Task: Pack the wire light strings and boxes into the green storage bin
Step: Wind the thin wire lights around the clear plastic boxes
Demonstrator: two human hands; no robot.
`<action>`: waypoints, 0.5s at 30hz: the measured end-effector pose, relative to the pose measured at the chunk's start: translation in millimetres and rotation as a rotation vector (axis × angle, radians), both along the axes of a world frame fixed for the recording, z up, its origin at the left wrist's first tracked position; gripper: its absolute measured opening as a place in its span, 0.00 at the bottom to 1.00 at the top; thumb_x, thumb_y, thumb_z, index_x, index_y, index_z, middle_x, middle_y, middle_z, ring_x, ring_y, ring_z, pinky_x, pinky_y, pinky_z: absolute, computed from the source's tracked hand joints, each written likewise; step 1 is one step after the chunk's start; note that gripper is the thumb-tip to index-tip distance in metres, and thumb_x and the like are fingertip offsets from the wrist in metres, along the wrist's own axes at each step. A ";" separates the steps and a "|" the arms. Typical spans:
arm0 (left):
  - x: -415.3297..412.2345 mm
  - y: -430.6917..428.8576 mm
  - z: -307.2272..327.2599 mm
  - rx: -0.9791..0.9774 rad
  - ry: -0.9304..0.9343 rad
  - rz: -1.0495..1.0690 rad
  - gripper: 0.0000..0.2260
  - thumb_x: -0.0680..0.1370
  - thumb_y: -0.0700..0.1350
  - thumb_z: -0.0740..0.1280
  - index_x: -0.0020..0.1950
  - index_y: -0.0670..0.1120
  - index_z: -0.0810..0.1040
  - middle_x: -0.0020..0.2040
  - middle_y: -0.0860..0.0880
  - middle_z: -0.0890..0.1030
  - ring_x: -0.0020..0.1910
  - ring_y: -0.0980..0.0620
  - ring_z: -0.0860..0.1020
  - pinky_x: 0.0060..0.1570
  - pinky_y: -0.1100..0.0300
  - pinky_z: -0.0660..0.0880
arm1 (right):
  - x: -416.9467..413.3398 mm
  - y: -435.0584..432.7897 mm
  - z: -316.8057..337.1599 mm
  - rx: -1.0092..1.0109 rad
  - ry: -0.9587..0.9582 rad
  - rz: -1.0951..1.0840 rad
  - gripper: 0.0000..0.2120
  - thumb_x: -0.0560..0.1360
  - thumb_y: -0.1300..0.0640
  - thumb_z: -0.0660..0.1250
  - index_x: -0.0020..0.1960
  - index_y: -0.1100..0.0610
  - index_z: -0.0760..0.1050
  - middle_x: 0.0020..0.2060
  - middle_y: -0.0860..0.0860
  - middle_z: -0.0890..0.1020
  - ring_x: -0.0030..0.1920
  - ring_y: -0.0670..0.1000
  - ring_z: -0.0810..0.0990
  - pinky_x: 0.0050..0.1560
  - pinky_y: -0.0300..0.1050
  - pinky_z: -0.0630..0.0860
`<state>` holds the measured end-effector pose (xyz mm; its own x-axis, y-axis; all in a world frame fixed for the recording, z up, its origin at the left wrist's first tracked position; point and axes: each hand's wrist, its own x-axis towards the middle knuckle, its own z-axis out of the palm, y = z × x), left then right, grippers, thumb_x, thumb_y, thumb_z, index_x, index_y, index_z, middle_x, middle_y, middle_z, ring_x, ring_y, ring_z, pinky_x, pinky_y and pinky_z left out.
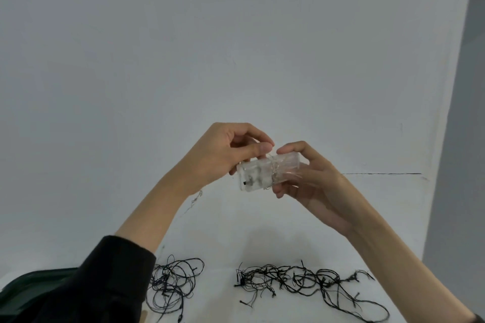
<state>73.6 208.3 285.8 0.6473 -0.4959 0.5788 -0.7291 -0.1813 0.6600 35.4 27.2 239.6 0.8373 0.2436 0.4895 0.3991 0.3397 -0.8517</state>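
Left hand (225,155) pinching thin pale wire (274,169) wound round clear plastic battery box (262,172), right hand (309,186) gripping the box's other end, tangled black light strings (301,283) on white table (217,244) below.

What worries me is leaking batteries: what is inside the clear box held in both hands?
Through the clear box only a black part and cloudy shapes show; batteries cannot be confirmed. The right hand and thin wire cover its right end.

Clear wire-wrapped box (258,174) gripped between left hand (223,155) and right hand (312,189), two black wire tangles (301,283) spread on white bench (223,252) below
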 end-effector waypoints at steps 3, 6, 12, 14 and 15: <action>5.1 -1.1 -11.2 -0.073 0.117 -0.017 0.03 0.73 0.44 0.70 0.42 0.46 0.83 0.36 0.46 0.81 0.34 0.51 0.74 0.28 0.63 0.67 | 0.2 5.4 -3.3 0.104 0.085 0.117 0.16 0.64 0.54 0.76 0.48 0.59 0.76 0.40 0.58 0.77 0.35 0.56 0.76 0.37 0.45 0.76; 8.1 -0.5 -18.7 -0.111 0.225 -0.017 0.04 0.74 0.40 0.68 0.42 0.46 0.83 0.41 0.40 0.82 0.38 0.48 0.75 0.35 0.59 0.70 | -0.6 12.0 -4.6 0.092 0.111 0.021 0.12 0.67 0.61 0.74 0.47 0.58 0.75 0.37 0.57 0.77 0.31 0.53 0.75 0.34 0.42 0.76; 6.4 -0.2 -35.2 -0.172 0.464 -0.087 0.07 0.76 0.37 0.65 0.47 0.45 0.81 0.37 0.50 0.83 0.29 0.56 0.78 0.24 0.67 0.70 | -0.2 14.5 0.0 0.184 0.088 -0.139 0.13 0.67 0.63 0.68 0.51 0.61 0.72 0.33 0.57 0.80 0.30 0.51 0.78 0.33 0.39 0.77; 4.8 -3.0 -40.7 -0.175 0.526 -0.137 0.06 0.77 0.42 0.64 0.49 0.45 0.81 0.37 0.49 0.83 0.24 0.56 0.74 0.22 0.67 0.68 | -0.8 15.8 1.2 0.158 0.035 -0.210 0.15 0.66 0.62 0.69 0.51 0.61 0.71 0.34 0.58 0.81 0.30 0.52 0.78 0.35 0.40 0.78; 4.5 -4.5 -42.6 -0.174 0.539 -0.150 0.07 0.77 0.44 0.63 0.50 0.45 0.80 0.37 0.49 0.83 0.23 0.57 0.72 0.22 0.67 0.67 | -1.3 16.9 1.7 0.147 0.013 -0.241 0.15 0.66 0.62 0.70 0.51 0.61 0.71 0.34 0.59 0.81 0.31 0.53 0.79 0.36 0.41 0.78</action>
<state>78.1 203.9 243.2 0.8031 -0.5321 0.2681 -0.2912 0.0419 0.9557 34.1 44.1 241.3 0.8690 -0.0361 0.4935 0.4725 0.3567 -0.8059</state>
